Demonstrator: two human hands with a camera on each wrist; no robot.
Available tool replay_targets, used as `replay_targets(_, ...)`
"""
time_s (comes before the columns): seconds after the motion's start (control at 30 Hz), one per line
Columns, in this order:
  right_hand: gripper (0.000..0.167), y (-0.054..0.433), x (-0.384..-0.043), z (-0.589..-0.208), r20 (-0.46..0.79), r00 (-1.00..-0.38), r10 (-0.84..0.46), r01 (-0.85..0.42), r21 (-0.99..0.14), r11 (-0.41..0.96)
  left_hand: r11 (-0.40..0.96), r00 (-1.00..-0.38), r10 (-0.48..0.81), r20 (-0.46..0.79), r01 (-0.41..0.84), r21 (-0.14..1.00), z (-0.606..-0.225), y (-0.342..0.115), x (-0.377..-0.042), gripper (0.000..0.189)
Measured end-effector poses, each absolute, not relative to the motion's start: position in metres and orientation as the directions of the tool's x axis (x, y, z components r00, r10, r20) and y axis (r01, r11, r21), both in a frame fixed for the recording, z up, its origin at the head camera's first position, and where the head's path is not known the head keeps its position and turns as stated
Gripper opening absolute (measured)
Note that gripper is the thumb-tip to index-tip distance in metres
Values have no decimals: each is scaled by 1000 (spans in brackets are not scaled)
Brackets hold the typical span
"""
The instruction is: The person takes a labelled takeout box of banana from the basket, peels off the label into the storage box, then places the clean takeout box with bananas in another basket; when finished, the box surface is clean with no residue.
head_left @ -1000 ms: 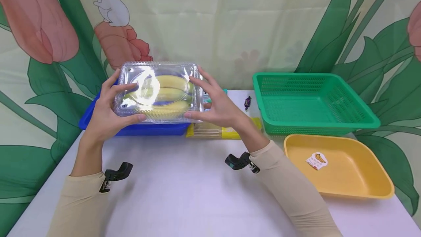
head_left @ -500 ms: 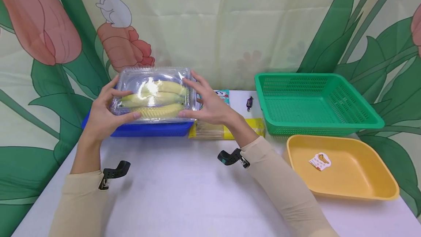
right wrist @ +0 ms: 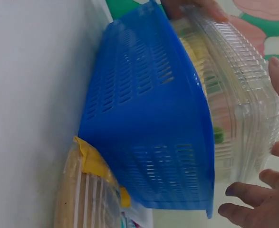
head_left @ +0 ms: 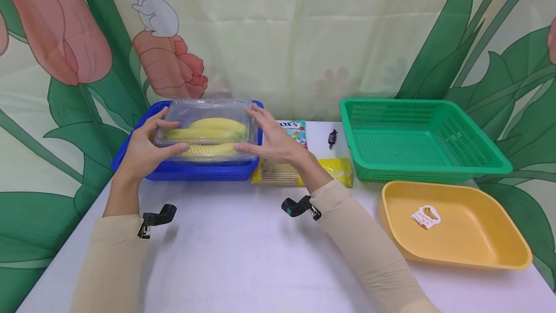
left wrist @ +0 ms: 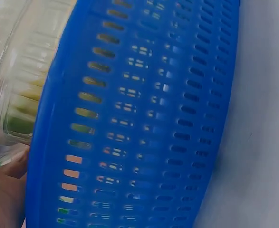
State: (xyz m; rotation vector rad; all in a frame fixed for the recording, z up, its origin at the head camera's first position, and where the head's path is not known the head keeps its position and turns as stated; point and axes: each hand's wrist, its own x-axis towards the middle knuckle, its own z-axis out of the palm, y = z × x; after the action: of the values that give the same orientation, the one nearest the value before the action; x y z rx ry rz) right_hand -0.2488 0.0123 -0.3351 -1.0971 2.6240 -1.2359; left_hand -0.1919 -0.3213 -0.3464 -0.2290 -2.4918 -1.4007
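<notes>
In the head view, a clear plastic clamshell container (head_left: 182,116) with several yellow bananas (head_left: 217,127) inside is held between both hands. My left hand (head_left: 145,151) grips its left end, thumb along the front edge. On the opposite end, my right hand (head_left: 278,141) holds it with spread fingers and the thumb at the front. Directly below is the blue perforated basket (head_left: 200,174); the container overlaps its opening. From the right wrist view, the container's lower part (right wrist: 220,114) sits just within the basket's rim (right wrist: 206,118), its lid standing above.
Right of the blue basket lie a yellow-wrapped packet (head_left: 339,170), a teal bag (head_left: 295,129) and a small dark wrapped candy (head_left: 332,139). A green basket (head_left: 425,170) stands at the back right, with a yellow tray (head_left: 460,240) holding a banana-picture card (head_left: 426,216) before it.
Both hands have lowered the banana container toward the blue basket. Its lid now faces the camera less, and more of the basket's rim shows behind it.
</notes>
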Motion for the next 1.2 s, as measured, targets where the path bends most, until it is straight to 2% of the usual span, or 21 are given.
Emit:
replay_targets(0.2, 94, 15, -253, -340, 182, -742, -645, -568, -682, 461, 597, -967, 6, 253, 207, 775, -348, -324, -199, 58)
replay_targets(0.43, 89, 9, -256, -343, 198, -724, -661, -589, -676, 442, 597, -970, 2, 244, 197, 778, -346, -330, -200, 57)
replay_targets(0.6, 86, 6, -257, -345, 160, -730, -664, -576, -667, 473, 610, -979, 11, 203, 167, 775, -349, -336, -203, 57)
replay_targets(0.8, 79, 4, -259, -348, 148, -710, -689, -595, -649, 474, 632, -983, 43, 178, 165, 757, -350, -341, -205, 52)
replay_targets(1.2, 61, 0, -264, -358, 124, -703, -700, -613, -605, 508, 706, -990, 118, 78, 139, 694, -350, -339, -209, 62)
